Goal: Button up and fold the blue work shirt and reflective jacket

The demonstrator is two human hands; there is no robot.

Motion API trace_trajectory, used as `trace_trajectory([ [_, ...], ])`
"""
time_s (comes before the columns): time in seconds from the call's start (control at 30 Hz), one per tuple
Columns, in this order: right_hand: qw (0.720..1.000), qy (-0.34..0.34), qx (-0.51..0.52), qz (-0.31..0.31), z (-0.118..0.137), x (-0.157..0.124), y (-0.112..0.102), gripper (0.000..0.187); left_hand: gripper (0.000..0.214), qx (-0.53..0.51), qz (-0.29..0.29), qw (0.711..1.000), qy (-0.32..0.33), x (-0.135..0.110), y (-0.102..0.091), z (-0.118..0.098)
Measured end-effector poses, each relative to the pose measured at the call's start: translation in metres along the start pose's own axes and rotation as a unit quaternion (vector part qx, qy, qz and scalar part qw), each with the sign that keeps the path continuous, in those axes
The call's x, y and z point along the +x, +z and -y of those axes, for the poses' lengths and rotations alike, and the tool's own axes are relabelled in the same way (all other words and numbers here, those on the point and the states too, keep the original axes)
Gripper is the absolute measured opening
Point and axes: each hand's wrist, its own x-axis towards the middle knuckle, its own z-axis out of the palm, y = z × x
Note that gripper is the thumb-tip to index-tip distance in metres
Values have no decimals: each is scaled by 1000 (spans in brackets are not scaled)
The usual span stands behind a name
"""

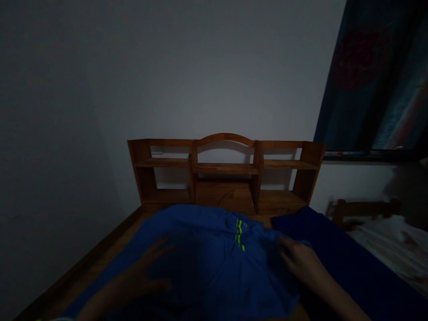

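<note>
A blue garment (214, 267) with yellow-green stripes lies spread over a wooden bed, its surface creased. What kind of garment it is cannot be made out in the dim light. My left hand (137, 276) is over its left part, blurred, with fingers and thumb apart and nothing held. Near the garment's right edge is my right hand (302, 263), fingers bent and thumb apart from them. Dark shadow falls on the cloth beside these fingertips, and no grip on it shows clearly.
Behind the garment stands a wooden headboard (225, 169) with open shelves, against a pale wall (214, 71). Dark blue cloth (321, 232) lies at the right. Beyond it are a second wooden bed frame (366, 208) with pale bedding (397, 240) and a dark curtain (361, 80).
</note>
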Motion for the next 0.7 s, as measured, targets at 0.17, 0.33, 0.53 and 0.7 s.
trace_trajectory([
  [0.17,997,-48,-35,-46,47,82,29,24,37,-100,129,984,65,98,89,-46],
  [0.33,988,-102,-2,-118,46,112,91,40,29,6,72,996,46,152,181,-59],
  [0.53,984,-138,46,-103,24,114,104,62,27,-78,41,995,54,150,225,-29],
  [0.7,986,-148,51,-57,28,116,109,44,22,-171,90,977,91,150,232,-35],
])
